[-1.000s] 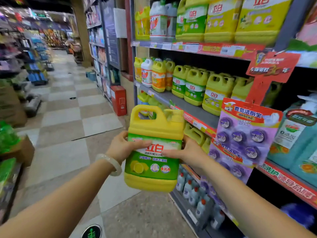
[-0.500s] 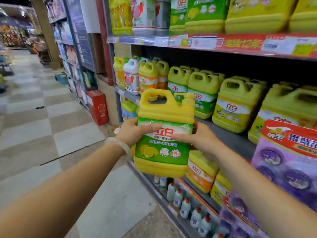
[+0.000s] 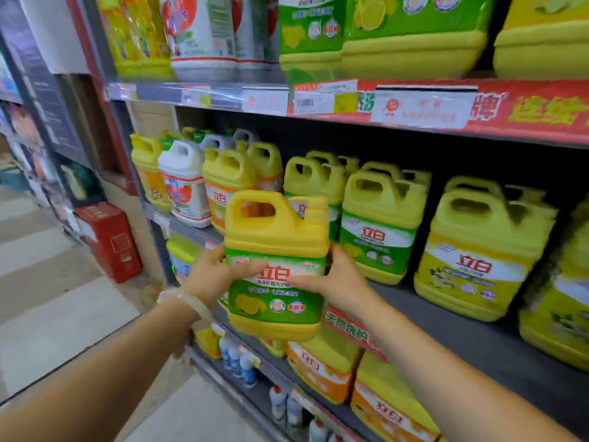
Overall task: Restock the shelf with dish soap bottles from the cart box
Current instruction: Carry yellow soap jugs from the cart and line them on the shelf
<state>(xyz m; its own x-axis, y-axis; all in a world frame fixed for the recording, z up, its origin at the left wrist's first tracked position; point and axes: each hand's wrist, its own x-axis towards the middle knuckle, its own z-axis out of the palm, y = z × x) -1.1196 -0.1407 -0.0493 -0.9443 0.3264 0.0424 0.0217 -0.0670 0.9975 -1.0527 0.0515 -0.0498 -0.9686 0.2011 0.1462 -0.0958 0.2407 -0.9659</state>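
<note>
- Before the front edge of the middle shelf (image 3: 462, 320), the dish soap bottle (image 3: 275, 266) is held upright in the air, not yet resting on the board; handle and cap uppermost, label towards the camera.
- Left hand (image 3: 212, 275) grips the bottle's left side, thumb laid across the label; a pale bracelet (image 3: 188, 301) sits at that wrist.
- Right hand (image 3: 338, 282) grips the right side, thumb likewise across the label. Both hands are closed round the body at about mid-height, level with each other.
- Long axis of the bottle: vertical. Neither hand is markedly nearer the shelf; the right sits towards the open part of the board.
- Bare board shows along the shelf's front edge, ahead of the shelved bottles (image 3: 381, 224) standing towards its back.
- Judgement: the coming move is forward and slightly right, over the front edge. Clearance under the upper shelf's price strip (image 3: 414, 106) appears ample.
- Cart box: not in view.
</note>
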